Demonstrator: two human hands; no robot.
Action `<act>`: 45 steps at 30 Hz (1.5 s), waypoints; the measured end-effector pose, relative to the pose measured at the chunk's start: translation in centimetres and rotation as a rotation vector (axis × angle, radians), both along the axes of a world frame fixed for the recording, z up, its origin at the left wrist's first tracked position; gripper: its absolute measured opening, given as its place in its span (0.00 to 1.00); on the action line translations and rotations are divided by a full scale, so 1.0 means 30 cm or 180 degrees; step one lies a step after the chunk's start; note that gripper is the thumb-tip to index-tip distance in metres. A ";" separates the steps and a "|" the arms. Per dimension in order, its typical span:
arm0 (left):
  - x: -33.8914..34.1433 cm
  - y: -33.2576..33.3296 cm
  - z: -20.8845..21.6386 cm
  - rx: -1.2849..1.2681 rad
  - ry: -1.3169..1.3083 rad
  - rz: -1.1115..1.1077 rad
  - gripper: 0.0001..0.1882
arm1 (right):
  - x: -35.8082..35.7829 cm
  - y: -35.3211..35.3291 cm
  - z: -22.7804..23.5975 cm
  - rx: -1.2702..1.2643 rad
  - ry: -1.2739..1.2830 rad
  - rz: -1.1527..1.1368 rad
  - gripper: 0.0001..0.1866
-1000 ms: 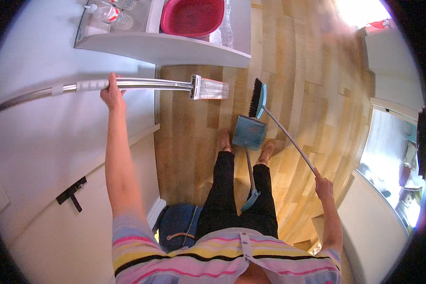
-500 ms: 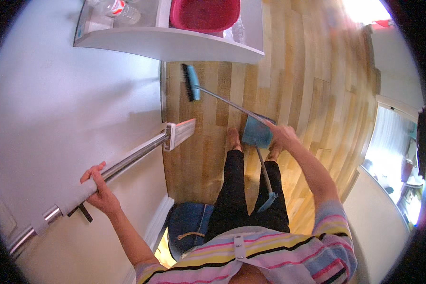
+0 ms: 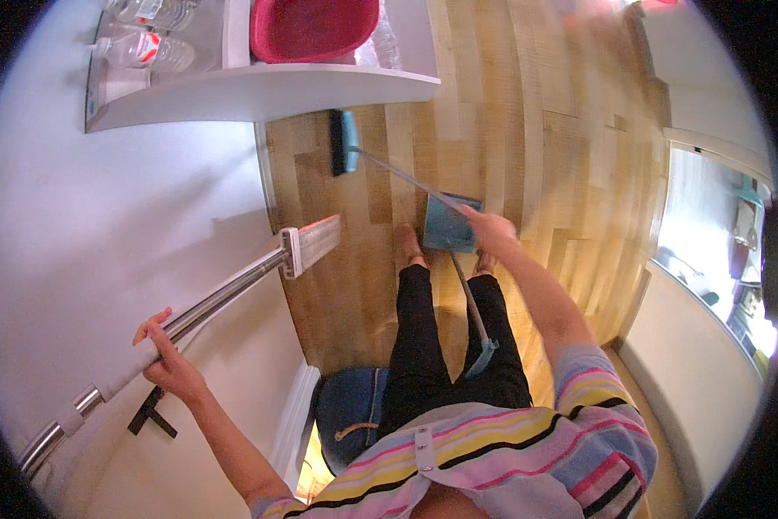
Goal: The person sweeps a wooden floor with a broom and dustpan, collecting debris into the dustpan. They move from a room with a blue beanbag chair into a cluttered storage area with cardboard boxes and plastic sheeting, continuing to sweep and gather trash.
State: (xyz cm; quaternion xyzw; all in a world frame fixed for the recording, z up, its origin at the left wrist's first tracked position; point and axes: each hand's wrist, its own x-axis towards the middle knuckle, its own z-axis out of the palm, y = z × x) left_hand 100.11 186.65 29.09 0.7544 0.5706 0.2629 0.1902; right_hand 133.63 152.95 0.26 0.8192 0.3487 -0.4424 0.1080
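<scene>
My left hand is closed round the pale grip of a flat mop, whose chrome pole slants along the wall. Its whitish, orange-edged head points away from me. Wrapped round the grey handle of a broom is my right hand; the blue broom head with black bristles reaches out to the far left. A blue dustpan lies beyond my feet, partly behind that hand. From it a grey handle runs back to a blue end piece over my leg. Whether my right hand also touches the dustpan cannot be seen.
A white shelf unit stands ahead with a red basin and plastic bottles. The wall runs along my left, with a black T-shaped piece near it. A dark blue item sits beside my left leg.
The view has shifted, so the shelf and mop sit further left. The broom head stands nearer the shelf's edge. Both hands keep their hold.
</scene>
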 end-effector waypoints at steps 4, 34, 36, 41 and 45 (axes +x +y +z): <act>0.016 0.080 -0.049 0.0056 -0.0266 -0.0177 0.15 | 0.160 -0.545 0.053 -0.0382 -0.0383 -0.0428 0.25; 0.332 0.708 -0.299 -0.1585 -0.1098 0.1261 0.36 | 0.399 -1.029 0.304 -0.0617 -0.0753 -0.0011 0.24; 0.321 0.689 -0.299 -0.1811 -0.1076 0.1364 0.35 | 0.445 -1.004 0.368 -0.0913 -0.0790 -0.0105 0.26; 0.271 0.371 -0.499 -0.2606 -0.0428 0.0230 0.29 | 0.508 -1.184 0.322 -0.0933 -0.1198 -0.0285 0.28; 0.397 -0.480 -0.501 -0.3925 0.0427 -0.1617 0.26 | 0.452 -1.174 0.388 -0.0877 -0.1200 -0.0325 0.28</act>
